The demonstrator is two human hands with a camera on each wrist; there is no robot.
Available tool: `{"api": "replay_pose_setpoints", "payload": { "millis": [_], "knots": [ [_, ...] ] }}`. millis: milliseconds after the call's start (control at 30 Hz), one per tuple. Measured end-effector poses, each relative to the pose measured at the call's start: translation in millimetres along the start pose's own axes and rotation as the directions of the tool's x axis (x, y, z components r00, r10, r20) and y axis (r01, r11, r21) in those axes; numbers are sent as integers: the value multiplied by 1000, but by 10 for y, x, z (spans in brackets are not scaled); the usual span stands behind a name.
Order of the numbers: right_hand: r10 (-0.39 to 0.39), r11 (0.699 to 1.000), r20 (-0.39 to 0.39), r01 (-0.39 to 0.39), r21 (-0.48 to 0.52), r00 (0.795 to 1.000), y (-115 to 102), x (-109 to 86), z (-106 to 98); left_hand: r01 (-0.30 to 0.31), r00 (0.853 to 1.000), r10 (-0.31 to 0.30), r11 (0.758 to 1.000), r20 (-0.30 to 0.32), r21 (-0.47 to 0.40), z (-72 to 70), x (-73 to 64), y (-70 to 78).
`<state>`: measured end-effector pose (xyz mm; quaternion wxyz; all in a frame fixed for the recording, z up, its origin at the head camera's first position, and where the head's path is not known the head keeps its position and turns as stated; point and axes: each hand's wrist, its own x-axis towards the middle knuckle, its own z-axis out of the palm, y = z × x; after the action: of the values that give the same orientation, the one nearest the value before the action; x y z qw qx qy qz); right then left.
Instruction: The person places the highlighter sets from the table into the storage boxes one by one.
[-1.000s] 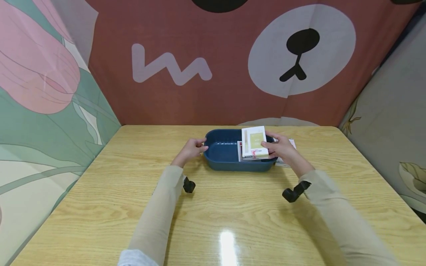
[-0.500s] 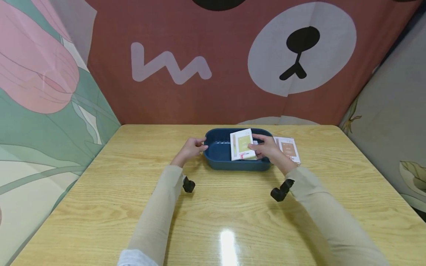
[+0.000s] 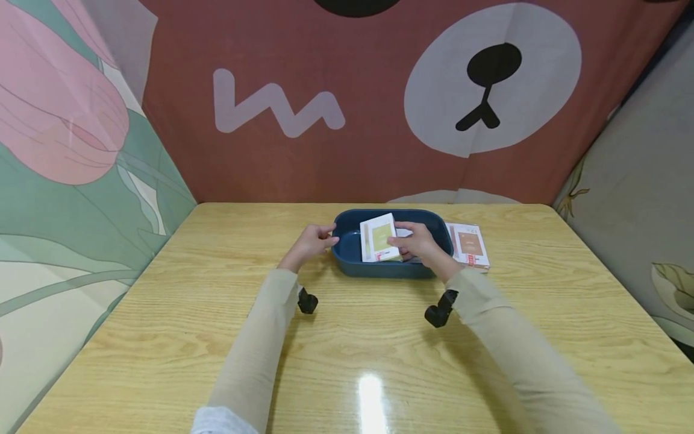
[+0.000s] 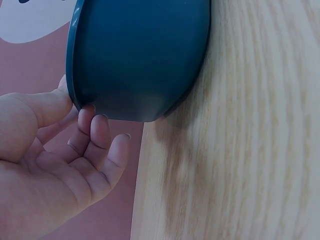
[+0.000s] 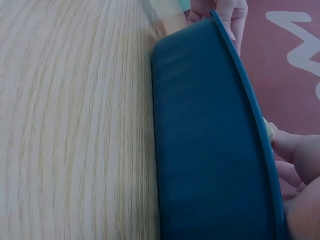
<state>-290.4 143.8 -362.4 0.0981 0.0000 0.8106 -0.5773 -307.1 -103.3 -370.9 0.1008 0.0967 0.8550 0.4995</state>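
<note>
A dark blue oblong basin stands on the table toward its back edge. My left hand pinches the basin's left end at the rim; in the left wrist view the thumb is on one side of the rim, fingertips on the other. My right hand holds a small white box with a yellow-green panel, tilted inside the basin. Part of another white item shows behind that hand. In the right wrist view the basin wall hides the box, and only some fingers of my right hand appear.
To the right of the basin lies a white box with a reddish-brown panel, close against the basin's end. The wooden table reaches back to a cloth backdrop with a printed bear face. Patterned cloth hangs at both sides.
My right hand has carried the yellow-green-panelled box leftward and lower in the basin, uncovering more of the box on the right. My left hand has stayed at the rim.
</note>
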Motion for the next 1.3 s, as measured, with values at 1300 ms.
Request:
{"api": "replay_pose_setpoints", "payload": {
  "millis": [1300],
  "knots": [
    [59, 997, 37, -57, -58, 998, -15, 66, 199, -1, 1000, 1, 1000, 0, 0, 3, -3, 0]
  ]
}}
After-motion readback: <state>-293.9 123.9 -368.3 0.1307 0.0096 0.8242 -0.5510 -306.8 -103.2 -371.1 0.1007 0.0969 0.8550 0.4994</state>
